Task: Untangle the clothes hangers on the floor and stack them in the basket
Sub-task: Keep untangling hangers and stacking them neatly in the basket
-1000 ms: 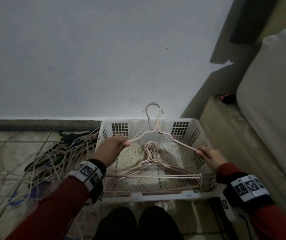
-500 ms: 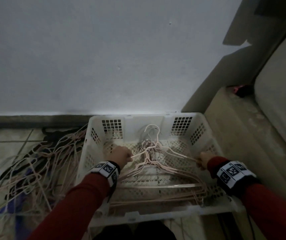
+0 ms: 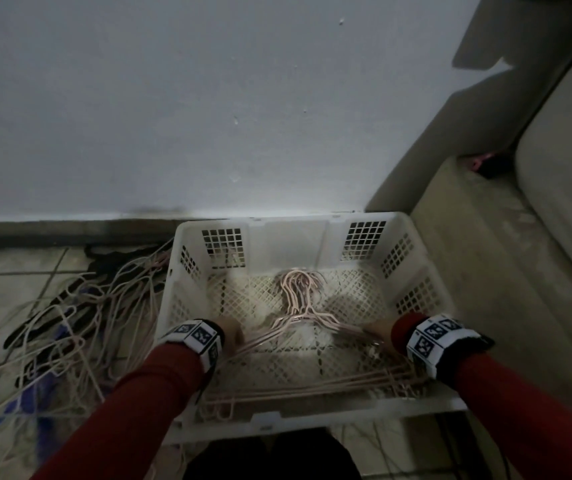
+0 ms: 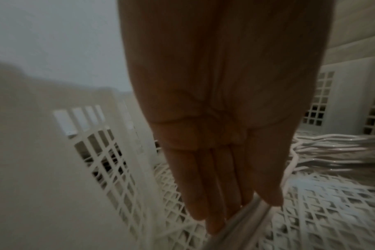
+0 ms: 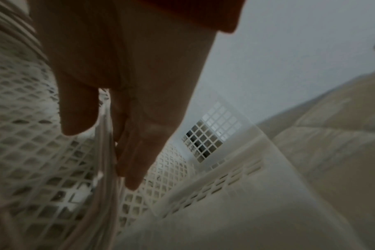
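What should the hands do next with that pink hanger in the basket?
Probably let go and lift out: the pink hanger already lies on the stack in the basket, with the left hand and right hand at its ends.

matt plastic basket (image 3: 416, 244), seemingly glossy hangers (image 3: 303, 296)

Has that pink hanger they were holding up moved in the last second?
Yes. The pink hanger has come down from above the basket's far rim onto the stack on the basket floor.
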### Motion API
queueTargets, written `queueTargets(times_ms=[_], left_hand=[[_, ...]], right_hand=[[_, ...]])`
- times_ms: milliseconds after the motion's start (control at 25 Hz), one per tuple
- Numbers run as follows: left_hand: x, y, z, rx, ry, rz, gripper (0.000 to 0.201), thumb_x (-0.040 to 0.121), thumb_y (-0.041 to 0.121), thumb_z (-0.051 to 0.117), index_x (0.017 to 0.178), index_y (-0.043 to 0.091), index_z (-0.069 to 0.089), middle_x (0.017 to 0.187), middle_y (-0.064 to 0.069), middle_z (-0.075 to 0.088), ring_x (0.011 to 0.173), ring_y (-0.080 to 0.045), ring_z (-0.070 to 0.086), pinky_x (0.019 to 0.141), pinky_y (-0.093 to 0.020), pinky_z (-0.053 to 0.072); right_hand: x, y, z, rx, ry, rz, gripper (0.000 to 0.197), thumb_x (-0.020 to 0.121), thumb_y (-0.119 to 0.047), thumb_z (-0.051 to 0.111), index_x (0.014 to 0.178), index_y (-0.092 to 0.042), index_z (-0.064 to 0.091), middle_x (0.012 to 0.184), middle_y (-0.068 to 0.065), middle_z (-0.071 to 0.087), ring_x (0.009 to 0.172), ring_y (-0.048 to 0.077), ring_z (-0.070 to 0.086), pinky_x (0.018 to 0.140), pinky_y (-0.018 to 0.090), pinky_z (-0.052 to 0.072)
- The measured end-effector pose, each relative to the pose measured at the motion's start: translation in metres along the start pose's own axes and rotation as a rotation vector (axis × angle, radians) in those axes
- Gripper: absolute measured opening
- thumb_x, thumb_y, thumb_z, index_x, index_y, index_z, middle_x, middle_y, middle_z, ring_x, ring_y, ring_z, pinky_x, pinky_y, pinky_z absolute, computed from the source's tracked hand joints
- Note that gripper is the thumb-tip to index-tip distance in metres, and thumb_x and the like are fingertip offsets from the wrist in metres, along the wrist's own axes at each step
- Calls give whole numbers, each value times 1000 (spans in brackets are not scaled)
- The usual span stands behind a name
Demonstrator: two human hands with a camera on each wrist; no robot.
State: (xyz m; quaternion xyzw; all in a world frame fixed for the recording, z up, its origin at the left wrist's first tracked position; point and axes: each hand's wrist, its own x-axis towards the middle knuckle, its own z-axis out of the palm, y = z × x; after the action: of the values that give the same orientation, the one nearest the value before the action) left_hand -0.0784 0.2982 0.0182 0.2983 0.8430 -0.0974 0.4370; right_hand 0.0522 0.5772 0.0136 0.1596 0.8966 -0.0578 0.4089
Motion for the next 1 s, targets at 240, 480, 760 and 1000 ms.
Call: queueTargets(times_ms=[240, 480, 760, 1000], left_hand=[[-2, -8, 8, -42, -20, 50, 39, 92, 7, 48, 131, 9, 51, 138, -8, 52, 127, -22, 48, 103, -28, 37], [-42, -4, -2, -103, 126, 58, 47, 97, 28, 40, 141, 10, 36, 145, -9, 43, 130, -24, 44, 106, -31, 35], [-117, 16, 87, -218, 191, 348, 41, 90, 34, 51, 128, 19, 46, 129, -6, 54, 119, -23, 51, 98, -27, 39], [-107, 10, 109, -309, 382, 342, 38, 93, 31, 46, 130, 24, 46, 133, -1, 55, 122, -19, 52, 101, -26, 39]], right_hand=[[-10, -16, -13, -103, -95, 11, 33, 96, -20, 36, 124, -8, 51, 135, 16, 50, 119, 29, 51, 100, 33, 40], [-12, -7, -10, -27, 122, -117, 29, 86, -46, 43, 112, -44, 55, 136, 3, 52, 119, 26, 53, 102, 37, 41], [-89, -67, 24, 70, -146, -445, 63, 76, -50, 63, 127, -15, 51, 134, 2, 51, 123, 18, 46, 107, 27, 34], [-88, -64, 54, -66, -32, -498, 33, 85, -32, 49, 115, -23, 55, 117, 13, 63, 107, 27, 59, 93, 35, 47]])
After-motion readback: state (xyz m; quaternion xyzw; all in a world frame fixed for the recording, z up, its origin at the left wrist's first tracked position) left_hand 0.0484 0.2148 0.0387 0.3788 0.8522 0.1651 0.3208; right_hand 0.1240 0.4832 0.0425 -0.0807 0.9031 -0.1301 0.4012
